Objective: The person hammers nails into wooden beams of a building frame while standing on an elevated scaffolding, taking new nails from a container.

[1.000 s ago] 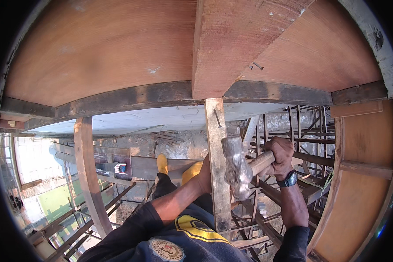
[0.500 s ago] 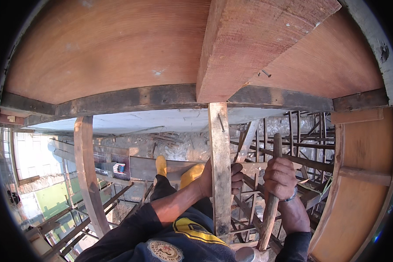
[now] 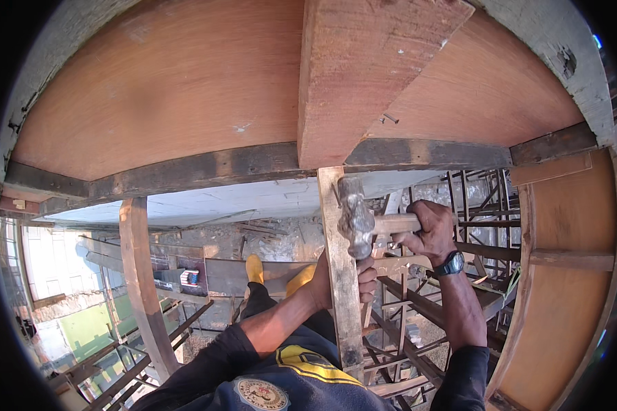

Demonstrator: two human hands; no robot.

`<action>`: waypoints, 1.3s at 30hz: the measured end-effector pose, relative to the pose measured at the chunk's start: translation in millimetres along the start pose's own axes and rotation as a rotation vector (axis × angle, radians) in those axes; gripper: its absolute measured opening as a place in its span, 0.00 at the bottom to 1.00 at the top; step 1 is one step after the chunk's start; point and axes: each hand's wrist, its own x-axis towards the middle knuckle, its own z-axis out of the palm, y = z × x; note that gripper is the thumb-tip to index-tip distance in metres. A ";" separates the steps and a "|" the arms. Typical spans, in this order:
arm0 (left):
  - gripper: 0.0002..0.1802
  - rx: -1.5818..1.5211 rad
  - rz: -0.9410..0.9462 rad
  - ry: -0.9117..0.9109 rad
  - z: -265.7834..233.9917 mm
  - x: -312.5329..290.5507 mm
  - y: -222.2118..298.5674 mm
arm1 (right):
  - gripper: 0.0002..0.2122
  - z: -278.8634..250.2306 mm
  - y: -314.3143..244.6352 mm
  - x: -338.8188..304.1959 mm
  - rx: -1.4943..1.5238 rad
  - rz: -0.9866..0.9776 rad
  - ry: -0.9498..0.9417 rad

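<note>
My left hand (image 3: pixel 365 281) is wrapped round an upright wooden batten (image 3: pixel 341 301), its fingers curled over the batten's right side. The batten meets a thick reddish beam (image 3: pixel 363 75) at its upper end. A nail (image 3: pixel 336 193) sticks out of the batten near that joint. In my right hand (image 3: pixel 429 229), closed round its wooden handle, is a hammer (image 3: pixel 355 219). Its metal head is beside the nail, over the batten's right edge and just above my left fingers. Whether the head touches the nail, I cannot tell.
Plywood panels (image 3: pixel 171 89) are framed by a dark wooden rail (image 3: pixel 247 161). Another upright post (image 3: pixel 140 274) stands at left, and a framed panel (image 3: pixel 576 205) at right. Below my yellow boots (image 3: pixel 254 268) lies a plank (image 3: pixel 219 270), with scaffold bars (image 3: pixel 418 312) lower down.
My right hand has swung the hammer up and leftward, bringing its head from low near my body to the nail. My left hand keeps its hold on the batten.
</note>
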 end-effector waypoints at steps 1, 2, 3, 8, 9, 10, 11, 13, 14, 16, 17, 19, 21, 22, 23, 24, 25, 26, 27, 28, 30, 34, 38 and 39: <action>0.29 0.004 0.065 0.138 2.0 2.9 -0.3 | 0.26 -3.1 -7.5 -6.0 0.153 -0.218 0.076; 0.28 0.005 0.128 0.275 4.0 6.1 -0.6 | 0.24 -9.0 -13.5 -7.4 0.304 -0.434 0.152; 0.29 -0.012 0.150 0.175 3.5 7.0 0.7 | 0.20 -19.5 -19.3 -0.9 0.323 -0.577 0.158; 0.33 0.079 0.169 0.420 10.4 -0.2 -10.3 | 0.28 -33.1 -42.7 -68.0 0.405 -0.288 0.153; 0.34 0.172 0.269 0.638 10.7 -1.3 -8.2 | 0.28 -41.9 -60.6 -81.9 0.433 -0.111 0.125; 0.34 0.199 0.316 0.638 1.5 -2.1 -6.0 | 0.28 -53.5 -79.4 -96.9 0.456 0.069 0.100; 0.34 0.231 0.367 0.641 -7.9 -3.1 -4.0 | 0.28 -59.8 -93.7 -114.9 0.501 0.184 0.080; 0.32 0.416 0.425 0.827 3.2 -5.0 -7.8 | 0.28 -70.3 -129.9 -150.0 0.570 0.409 0.077; 0.32 0.454 0.398 0.836 5.2 -3.9 -5.7 | 0.26 -72.5 -152.5 -161.2 0.573 0.439 0.067; 0.31 0.713 0.489 1.021 6.4 -16.0 3.2 | 0.24 -64.9 -199.8 -184.5 0.588 0.546 0.025; 0.31 0.739 0.434 1.042 10.7 -27.6 15.7 | 0.23 -52.1 -218.4 -191.7 0.587 0.541 0.045; 0.31 0.796 0.407 1.052 13.3 -59.7 45.5 | 0.21 -27.1 -257.2 -187.6 0.624 0.552 0.050; 0.30 0.852 0.403 1.044 14.2 -88.0 72.9 | 0.20 10.0 -281.5 -178.1 0.550 0.678 -0.015; 0.29 0.916 0.405 1.126 20.1 -100.1 83.8 | 0.18 29.6 -283.9 -172.2 0.512 0.732 -0.082; 0.28 0.975 0.414 1.215 24.6 -115.0 92.0 | 0.19 55.6 -279.9 -167.1 0.528 0.763 -0.120; 0.28 0.994 0.394 1.219 28.5 -126.1 97.6 | 0.20 87.4 -271.0 -163.6 0.538 0.800 -0.152; 0.27 1.038 0.370 1.183 31.9 -137.7 102.1 | 0.19 134.3 -252.7 -167.3 0.626 0.804 -0.075; 0.26 1.079 0.350 1.152 35.7 -148.0 107.3 | 0.18 178.7 -235.6 -168.1 0.716 0.803 -0.001; 0.26 1.128 0.328 1.135 39.6 -155.3 109.5 | 0.17 202.3 -225.8 -160.0 1.122 1.026 0.024; 0.26 1.136 0.318 1.143 43.6 -160.9 109.6 | 0.16 219.7 -213.2 -151.0 1.532 1.235 0.043; 0.23 1.161 0.252 1.162 51.2 -172.7 109.3 | 0.14 264.0 -181.0 -145.4 2.222 1.313 0.340; 0.23 1.153 0.202 1.212 54.0 -198.3 108.4 | 0.16 325.6 -131.0 -148.6 2.792 1.336 0.874; 0.23 1.157 0.169 1.314 53.4 -212.4 110.3 | 0.16 288.0 -138.3 -127.6 3.205 1.332 0.866; 0.23 1.158 0.170 1.331 53.2 -214.1 110.6 | 0.16 252.8 -155.4 -117.6 3.210 1.338 0.848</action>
